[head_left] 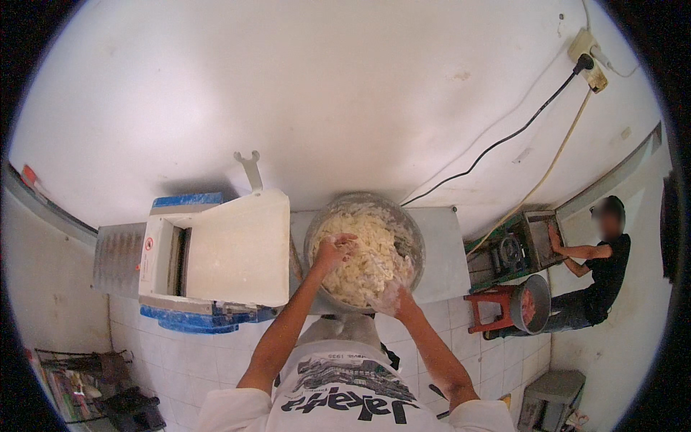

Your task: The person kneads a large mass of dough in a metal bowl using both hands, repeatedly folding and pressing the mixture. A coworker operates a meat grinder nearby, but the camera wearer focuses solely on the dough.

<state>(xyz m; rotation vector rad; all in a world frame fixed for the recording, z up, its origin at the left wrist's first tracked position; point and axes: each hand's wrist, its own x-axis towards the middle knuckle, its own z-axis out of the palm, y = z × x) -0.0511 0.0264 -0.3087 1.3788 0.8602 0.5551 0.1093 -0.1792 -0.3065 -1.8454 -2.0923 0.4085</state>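
A wide grey metal bowl stands in front of me, filled with pale, lumpy, shaggy dough. My left hand lies over the dough at the bowl's left side, its fingers apart and their tips against the lumps. At the near right rim, my right hand is coated in white flour. Its thumb and fingers are spread around the edge of the dough, and the fingertips are partly hidden among the lumps.
Left of the bowl stands a machine with a cream tray and blue sides. The bowl rests on a grey table. At right, a person works at a green-framed machine near a red stool and a grey basin. Cables hang from a wall socket.
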